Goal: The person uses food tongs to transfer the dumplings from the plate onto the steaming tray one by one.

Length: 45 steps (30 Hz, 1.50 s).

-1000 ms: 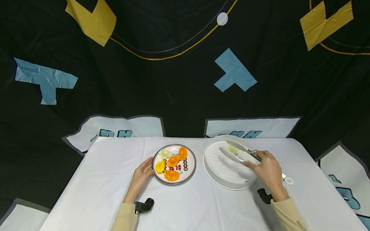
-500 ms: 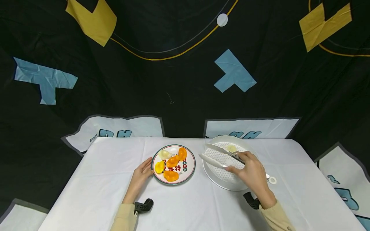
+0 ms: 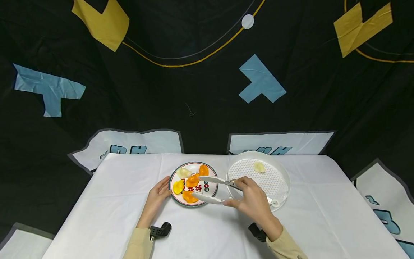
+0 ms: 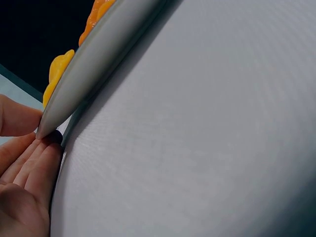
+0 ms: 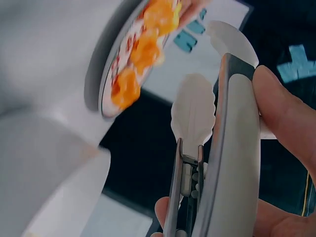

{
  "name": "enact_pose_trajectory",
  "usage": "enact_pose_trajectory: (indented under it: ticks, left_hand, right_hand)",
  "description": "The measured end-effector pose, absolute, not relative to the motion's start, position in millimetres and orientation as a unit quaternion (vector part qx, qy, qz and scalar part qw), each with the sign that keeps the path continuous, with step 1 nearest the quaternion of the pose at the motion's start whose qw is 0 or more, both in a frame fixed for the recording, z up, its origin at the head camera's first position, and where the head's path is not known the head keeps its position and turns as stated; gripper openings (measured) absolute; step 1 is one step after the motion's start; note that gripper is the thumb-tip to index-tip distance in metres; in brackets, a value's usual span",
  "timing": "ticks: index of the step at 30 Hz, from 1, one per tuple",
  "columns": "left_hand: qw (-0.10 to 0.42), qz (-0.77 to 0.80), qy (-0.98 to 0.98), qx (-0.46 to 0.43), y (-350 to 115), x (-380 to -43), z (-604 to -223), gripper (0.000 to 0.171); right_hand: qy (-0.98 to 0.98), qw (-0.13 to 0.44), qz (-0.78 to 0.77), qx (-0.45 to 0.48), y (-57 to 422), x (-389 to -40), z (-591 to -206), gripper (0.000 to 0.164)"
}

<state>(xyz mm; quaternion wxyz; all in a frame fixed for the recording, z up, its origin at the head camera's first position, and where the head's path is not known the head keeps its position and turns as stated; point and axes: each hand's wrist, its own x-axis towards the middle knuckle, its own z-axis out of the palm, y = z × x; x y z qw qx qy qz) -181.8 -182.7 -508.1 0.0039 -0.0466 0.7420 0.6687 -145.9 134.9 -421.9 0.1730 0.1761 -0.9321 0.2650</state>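
- Since the earlier frame, the white scalloped metal tongs (image 3: 207, 178) and the right hand (image 3: 252, 198) have swung left, off the round white perforated tray (image 3: 275, 174) to over the round white printed plate (image 3: 211, 189).
- Right fingers grip the tongs, whose long axis runs leftward from them, arms spread.
- Glossy orange lumps (image 3: 192, 180) lie left of those fingers, around the tong tips; contact is unclear.
- Left hand (image 3: 157, 194) pinches the plate's rim, its fingers nearer the lumps, which sit to their right.
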Motion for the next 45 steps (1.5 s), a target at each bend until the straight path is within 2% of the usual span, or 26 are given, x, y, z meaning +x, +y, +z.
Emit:
enact_pose_trajectory:
  ticks: [8,21,30,45]
  left_hand:
    - [0.006,0.676,0.736,-0.039,-184,-181,-508,0.059]
    - [0.005,0.672,0.74,-0.043,-184,-181,-510,0.059]
    - [0.006,0.676,0.735,-0.051,-183,-182,-510,0.059]
    - [0.012,0.687,0.725,-0.048,-184,-182,-510,0.06]
  right_hand:
    - [-0.937,0.149,0.25,0.195,113,-148,-435,0.061]
    - [-0.945,0.113,0.233,0.198,105,-155,-447,0.064]
    - [-0.944,0.104,0.236,0.204,102,-160,-451,0.057]
    - [-0.935,0.171,0.248,0.185,115,-161,-445,0.048]
